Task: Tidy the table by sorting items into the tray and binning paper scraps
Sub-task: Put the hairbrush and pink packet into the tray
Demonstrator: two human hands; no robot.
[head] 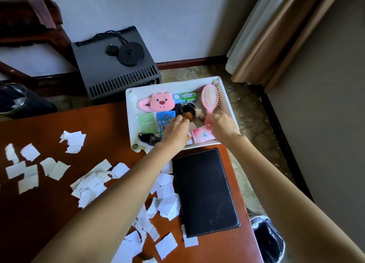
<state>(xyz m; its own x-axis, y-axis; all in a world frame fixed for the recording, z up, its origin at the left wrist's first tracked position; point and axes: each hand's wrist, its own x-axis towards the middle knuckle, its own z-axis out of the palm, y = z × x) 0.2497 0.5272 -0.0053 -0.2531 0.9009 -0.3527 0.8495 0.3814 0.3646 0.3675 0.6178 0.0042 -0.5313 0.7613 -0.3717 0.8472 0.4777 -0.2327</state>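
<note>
Finding: one legible marking, "DOUBLEMINT" in white capitals on the green gum pack (185, 97), beyond the left hand (175, 132). Characters on the green sachet (147, 122) and blue packet (165, 122) beside that hand are not legible.

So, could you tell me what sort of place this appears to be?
Probably a hotel room: patterned carpet, a floor-length curtain, a kettle base on a grey box by the wall, and a lined bin beside the wooden table.

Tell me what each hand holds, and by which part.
The right hand holds the pink hairbrush by the lower end of its handle. The left hand reaches the bunch of keys; whether it grips them cannot be told.
</note>
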